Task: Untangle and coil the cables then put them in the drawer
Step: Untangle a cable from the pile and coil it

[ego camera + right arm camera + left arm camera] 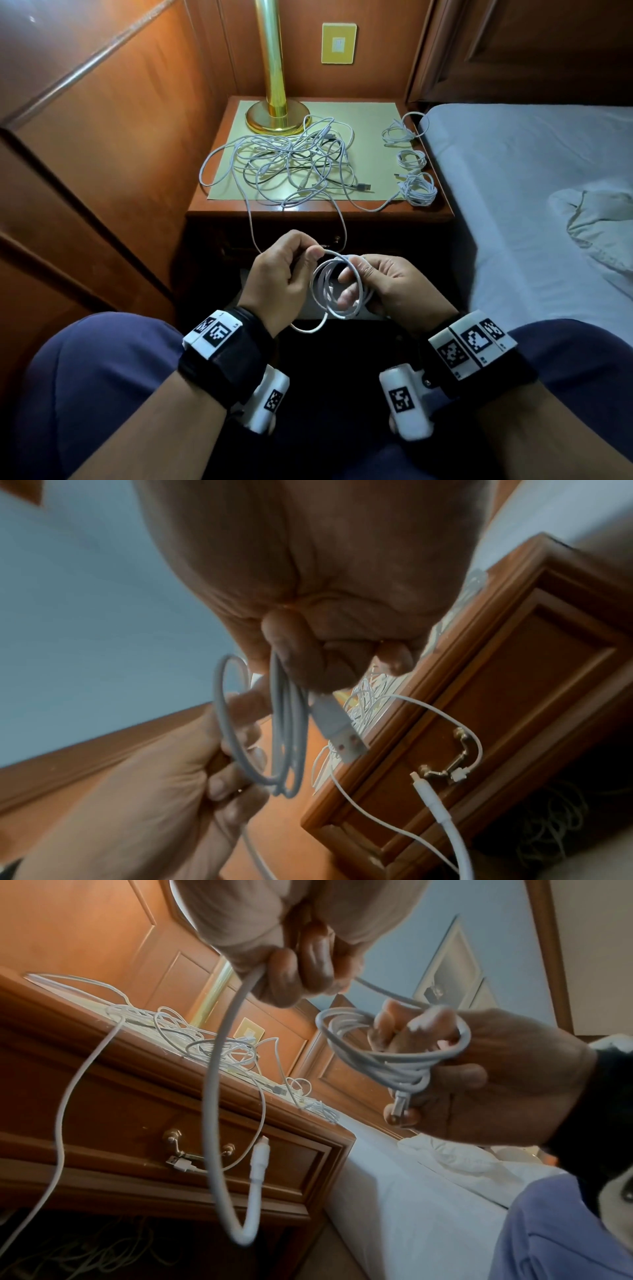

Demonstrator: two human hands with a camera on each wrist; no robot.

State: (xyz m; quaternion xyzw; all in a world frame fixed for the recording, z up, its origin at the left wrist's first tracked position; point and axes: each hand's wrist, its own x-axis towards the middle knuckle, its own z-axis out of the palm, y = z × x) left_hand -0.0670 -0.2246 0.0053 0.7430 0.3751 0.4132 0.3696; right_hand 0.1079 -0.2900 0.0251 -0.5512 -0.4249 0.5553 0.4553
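Nearest us, our right hand (pixel 387 287) keeps its grip curled round a white cable coil (pixel 337 287), fingers threaded through the loops and the USB plug (pixel 337 727) pinned under them. At nine o'clock of it, our left hand (pixel 284 274) pinches the same cable's loose run between thumb and fingers. Beyond, at twelve o'clock, the nightstand drawer (pixel 219 1139) is closed. On the surface above lies the tangled cable heap (pixel 291 164), with three coiled cables (pixel 412 161) at its three o'clock and a brass lamp base (pixel 277 116) at its twelve.
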